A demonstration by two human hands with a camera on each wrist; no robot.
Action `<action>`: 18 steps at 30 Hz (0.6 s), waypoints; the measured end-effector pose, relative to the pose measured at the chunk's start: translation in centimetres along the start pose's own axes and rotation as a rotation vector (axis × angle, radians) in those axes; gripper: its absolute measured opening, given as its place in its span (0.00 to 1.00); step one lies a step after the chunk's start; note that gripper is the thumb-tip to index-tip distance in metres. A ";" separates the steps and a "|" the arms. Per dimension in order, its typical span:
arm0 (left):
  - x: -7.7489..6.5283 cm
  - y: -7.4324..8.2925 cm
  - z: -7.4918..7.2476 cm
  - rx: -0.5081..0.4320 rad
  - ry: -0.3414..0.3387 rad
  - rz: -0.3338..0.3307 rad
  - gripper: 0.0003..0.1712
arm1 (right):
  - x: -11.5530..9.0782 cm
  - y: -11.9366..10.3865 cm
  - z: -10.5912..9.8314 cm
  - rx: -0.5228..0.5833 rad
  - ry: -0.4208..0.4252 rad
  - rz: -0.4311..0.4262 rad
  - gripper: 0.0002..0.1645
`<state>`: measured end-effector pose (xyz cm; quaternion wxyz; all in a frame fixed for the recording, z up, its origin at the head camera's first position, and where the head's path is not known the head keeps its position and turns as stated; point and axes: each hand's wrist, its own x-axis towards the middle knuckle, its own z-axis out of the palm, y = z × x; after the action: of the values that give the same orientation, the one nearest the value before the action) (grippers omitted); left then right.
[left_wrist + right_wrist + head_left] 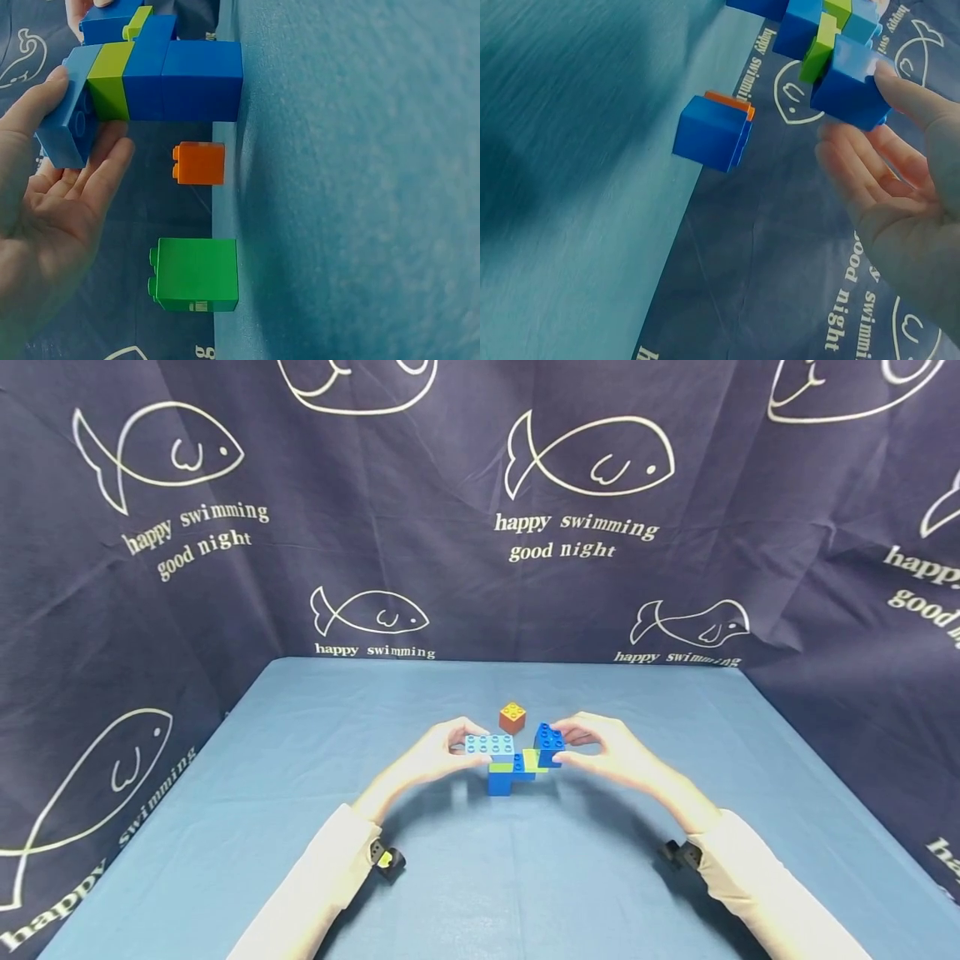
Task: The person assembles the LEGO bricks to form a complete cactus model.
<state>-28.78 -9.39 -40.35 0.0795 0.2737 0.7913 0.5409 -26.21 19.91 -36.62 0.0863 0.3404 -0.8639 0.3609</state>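
Observation:
My left hand pinches a light blue brick with thumb and fingers. That brick sits over a lime green brick at the left end of a small built structure. Below are dark blue bricks, the lowest standing at the table. Another lime green brick forms the structure's right side. My right hand grips a dark blue brick between thumb and fingers, right at this lime green piece. In the right wrist view this dark blue brick overlaps the lime green brick.
An orange brick stands on the blue-covered table behind the structure. A green brick appears in the left wrist view. In the right wrist view a loose blue brick partly hides the orange one. A dark fish-print curtain surrounds the table.

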 end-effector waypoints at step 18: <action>-1.2 3.2 -0.1 0.001 -0.003 0.007 0.17 | -0.6 1.3 -0.9 -0.047 0.044 -0.055 0.17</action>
<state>-26.68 -9.28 -37.61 0.0787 0.2774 0.7905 0.5403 -26.69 21.53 -36.90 0.1231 0.3538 -0.8605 0.3452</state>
